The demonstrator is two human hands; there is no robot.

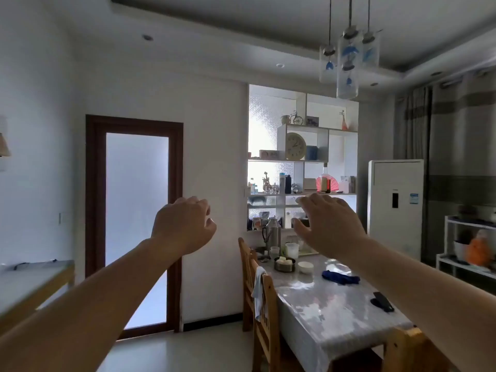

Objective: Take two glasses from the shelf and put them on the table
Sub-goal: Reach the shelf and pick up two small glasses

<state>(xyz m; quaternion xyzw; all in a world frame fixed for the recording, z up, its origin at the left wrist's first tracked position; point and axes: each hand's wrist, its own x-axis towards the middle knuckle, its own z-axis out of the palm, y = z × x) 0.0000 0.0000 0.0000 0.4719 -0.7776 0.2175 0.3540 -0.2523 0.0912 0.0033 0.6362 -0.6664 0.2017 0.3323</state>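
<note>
Both my arms are stretched out in front of me at chest height. My left hand (185,226) is empty, fingers loosely curled and apart, in front of the white wall. My right hand (326,224) is empty with fingers spread, in front of the lower part of the white shelf unit (303,161) across the room. Small glass items (272,187) stand on a middle shelf, too small to make out. The table (341,304), covered in clear plastic, runs from the shelf toward me on the right.
On the table: a metal thermos (271,232), plastic cups (292,249), a tin bowl (284,264), a white bowl (305,267), a blue cloth (341,277), a dark device (382,302). Wooden chairs (261,304) line its left side. A glass door (135,224) is on the left, and a standing air conditioner (396,208) on the right.
</note>
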